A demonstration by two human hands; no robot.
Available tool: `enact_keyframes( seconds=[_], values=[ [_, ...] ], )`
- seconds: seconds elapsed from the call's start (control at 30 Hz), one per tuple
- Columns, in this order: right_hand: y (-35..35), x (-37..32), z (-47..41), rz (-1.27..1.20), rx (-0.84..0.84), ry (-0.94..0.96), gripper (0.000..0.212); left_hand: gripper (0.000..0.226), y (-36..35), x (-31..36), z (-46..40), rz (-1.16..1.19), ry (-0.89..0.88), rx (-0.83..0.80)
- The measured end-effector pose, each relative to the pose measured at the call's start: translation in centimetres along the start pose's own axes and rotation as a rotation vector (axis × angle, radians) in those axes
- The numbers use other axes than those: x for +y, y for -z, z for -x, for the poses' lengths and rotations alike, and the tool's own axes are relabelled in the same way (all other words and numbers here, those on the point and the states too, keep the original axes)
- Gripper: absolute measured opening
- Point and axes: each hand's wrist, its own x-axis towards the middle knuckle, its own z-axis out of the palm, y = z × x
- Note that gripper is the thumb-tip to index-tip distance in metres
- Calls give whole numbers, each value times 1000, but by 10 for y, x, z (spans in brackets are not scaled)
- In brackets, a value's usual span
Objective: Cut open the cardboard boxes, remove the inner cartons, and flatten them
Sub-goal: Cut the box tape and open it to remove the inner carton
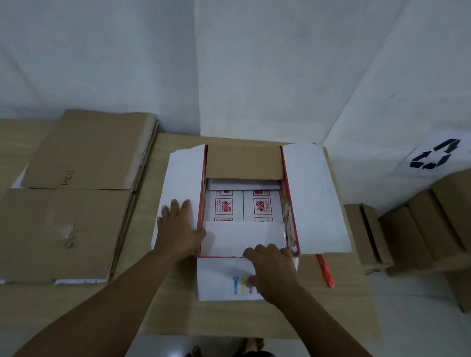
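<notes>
Bare feet show at the bottom edge of the frame, on a pale tiled floor. Just above them two forearms reach up the centre toward an opened cardboard box (257,208) on a light wooden table (145,306).

Right of centre, the right hand (273,270) lies over the box's near edge, fingers curled down onto the white near flap (220,282), which hangs toward the viewer; whether it pinches the flap or only presses it cannot be told. Left of it, the left hand (178,230) lies flat with fingers spread on the white left flap (185,180), pinning it outward.

Inside, white inner cartons (244,207) with red printed symbols sit packed together, partly covered by a white sheet (242,236) at the near end.

A sound way on, judging by this: keep the left flap held down, fold the near flap fully clear, lift the sheet, then draw cartons straight up so the walls do not tear.

An orange-red cutter (325,271) lies beside the box, lower right. Flattened brown cardboard (67,190) is stacked at left. More brown boxes (433,222) stand far right under a recycling sign (435,154).
</notes>
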Motion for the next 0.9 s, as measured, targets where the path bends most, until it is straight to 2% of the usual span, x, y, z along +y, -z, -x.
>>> enact_keyframes(
  seconds=[0.07, 0.17, 0.2, 0.27, 0.33, 0.4, 0.6, 0.63, 0.7, 0.77, 0.9],
  values=[
    [8, -1, -4, -46, -96, 21, 67, 73, 0, 4, -1, -26, 4, 23],
    [38, 5, -14, -322, -214, 37, 76, 74, 4, 11, -7, -43, -12, 56],
    [47, 9, -22, -389, -176, 43, 72, 75, 6, 14, -11, -45, -21, 67],
    [65, 18, -44, -414, 5, 22, 58, 72, 10, 20, -20, -18, -25, 78],
    [79, 31, -74, -395, 221, -45, 47, 67, 13, 26, -31, -3, -27, 99],
    [89, 45, -105, -304, 353, -97, 42, 63, 13, 31, -42, -24, -34, 128],
    [94, 81, -171, 125, 372, -80, 59, 64, 6, 37, -64, -67, 10, 124],
    [95, 86, -176, 166, 360, -62, 57, 63, 3, 36, -64, -71, 13, 117],
    [97, 95, -182, 221, 366, -5, 38, 65, 0, 33, -64, -60, 18, 106],
    [99, 102, -185, 203, 457, 47, 20, 69, -2, 31, -63, -10, 27, 107],
    [124, 109, -194, 74, 766, 17, 21, 67, -8, 33, -64, 33, 21, 153]
  ],
)
